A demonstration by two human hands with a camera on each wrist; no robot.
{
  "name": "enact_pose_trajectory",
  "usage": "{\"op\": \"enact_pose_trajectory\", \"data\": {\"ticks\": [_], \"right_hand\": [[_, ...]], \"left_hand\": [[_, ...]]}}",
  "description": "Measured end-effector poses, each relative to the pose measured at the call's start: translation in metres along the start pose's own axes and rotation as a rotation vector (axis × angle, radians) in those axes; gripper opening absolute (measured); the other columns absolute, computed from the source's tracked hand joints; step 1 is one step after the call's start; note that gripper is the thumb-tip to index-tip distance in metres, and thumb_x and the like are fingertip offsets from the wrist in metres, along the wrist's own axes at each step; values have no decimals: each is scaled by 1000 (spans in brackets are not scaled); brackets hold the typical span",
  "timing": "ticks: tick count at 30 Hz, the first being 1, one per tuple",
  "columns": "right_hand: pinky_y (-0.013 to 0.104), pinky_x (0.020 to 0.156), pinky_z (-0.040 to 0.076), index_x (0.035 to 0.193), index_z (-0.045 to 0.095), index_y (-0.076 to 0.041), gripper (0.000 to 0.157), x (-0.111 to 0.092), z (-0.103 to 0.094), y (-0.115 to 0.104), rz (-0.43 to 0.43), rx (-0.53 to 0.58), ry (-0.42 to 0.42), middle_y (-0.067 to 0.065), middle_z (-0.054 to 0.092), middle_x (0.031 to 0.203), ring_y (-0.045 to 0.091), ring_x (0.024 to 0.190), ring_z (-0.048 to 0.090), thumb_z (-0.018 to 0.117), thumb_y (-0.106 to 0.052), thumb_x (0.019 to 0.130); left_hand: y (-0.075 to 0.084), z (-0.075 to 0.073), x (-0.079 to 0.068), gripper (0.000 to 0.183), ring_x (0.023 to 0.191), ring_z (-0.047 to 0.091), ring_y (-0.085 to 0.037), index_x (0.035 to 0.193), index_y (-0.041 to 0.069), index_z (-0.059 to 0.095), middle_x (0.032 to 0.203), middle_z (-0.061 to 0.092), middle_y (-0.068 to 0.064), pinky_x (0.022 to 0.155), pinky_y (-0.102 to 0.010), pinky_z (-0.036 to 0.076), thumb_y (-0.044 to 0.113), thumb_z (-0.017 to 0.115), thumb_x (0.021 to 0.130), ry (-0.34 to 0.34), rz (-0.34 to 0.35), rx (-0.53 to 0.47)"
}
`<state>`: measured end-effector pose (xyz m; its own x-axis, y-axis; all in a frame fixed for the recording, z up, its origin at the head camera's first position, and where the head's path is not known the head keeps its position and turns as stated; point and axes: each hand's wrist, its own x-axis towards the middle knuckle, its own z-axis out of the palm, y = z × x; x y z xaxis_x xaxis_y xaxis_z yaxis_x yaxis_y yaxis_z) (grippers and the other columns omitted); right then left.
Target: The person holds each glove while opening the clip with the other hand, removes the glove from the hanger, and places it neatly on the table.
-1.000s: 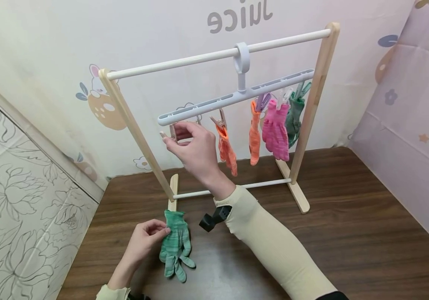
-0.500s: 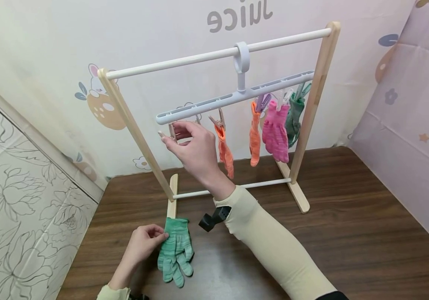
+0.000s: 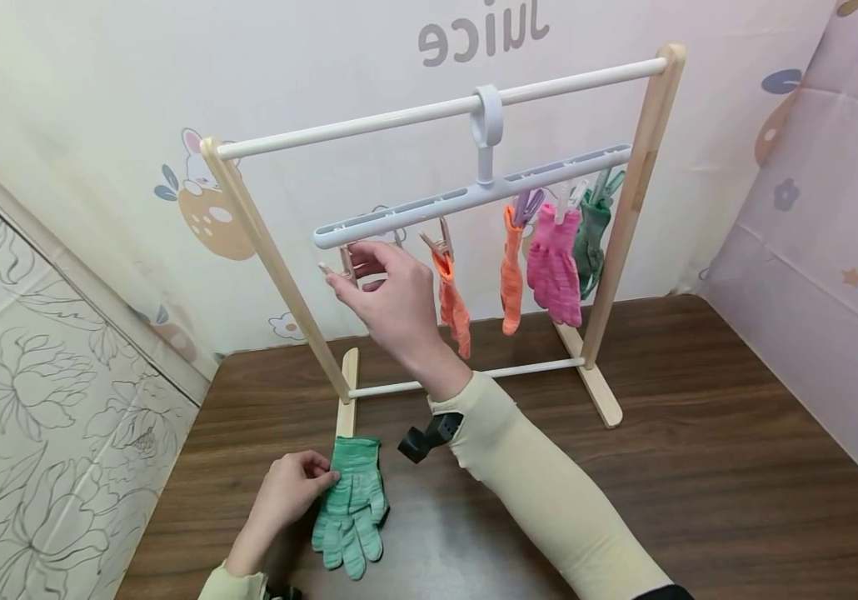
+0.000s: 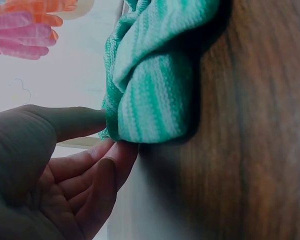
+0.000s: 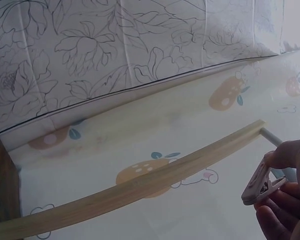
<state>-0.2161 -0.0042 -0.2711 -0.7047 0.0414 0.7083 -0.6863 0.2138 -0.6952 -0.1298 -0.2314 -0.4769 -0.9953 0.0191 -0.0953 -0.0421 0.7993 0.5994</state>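
your right hand (image 3: 396,298) pinches the end clothespin (image 5: 256,184) below the hanger (image 3: 399,222) and your left hand (image 3: 290,489) pinches the edge of the green glove (image 3: 350,508) on the table (image 3: 699,458), seemingly readying both, so the next move likely calls for raising the cuff (image 3: 356,451).

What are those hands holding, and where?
Left hand: the green glove, by its edge near the cuff. Right hand: a peg, seemingly by its handles.
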Motion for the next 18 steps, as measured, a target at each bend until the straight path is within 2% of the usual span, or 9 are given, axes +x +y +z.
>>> {"op": "enact_pose_trajectory", "data": {"ticks": [6,11,18], "right_hand": [[22,71,57,108,72,-1,31,-1,-2,-1,-4,-18,10,6,73,95,9,85,68,82,-15,82],[21,73,56,108,72,1,28,-2,-5,-2,-15,14,15,7,72,95,11,86,68,79,-10,83],[24,72,57,104,72,1,21,-3,-12,-1,-88,48,85,7,72,91,11,81,68,77,-6,84]], "left_hand": [[1,-2,0,13,64,55,-11,87,10,72,71,63,6,59,-31,45,21,79,85,10,-10,29],[2,-6,1,14,64,55,-11,88,10,72,71,62,5,59,-31,45,22,78,85,24,-13,34],[9,-13,3,13,64,57,-10,90,10,73,73,65,6,60,-31,47,21,78,85,101,32,19]]}}
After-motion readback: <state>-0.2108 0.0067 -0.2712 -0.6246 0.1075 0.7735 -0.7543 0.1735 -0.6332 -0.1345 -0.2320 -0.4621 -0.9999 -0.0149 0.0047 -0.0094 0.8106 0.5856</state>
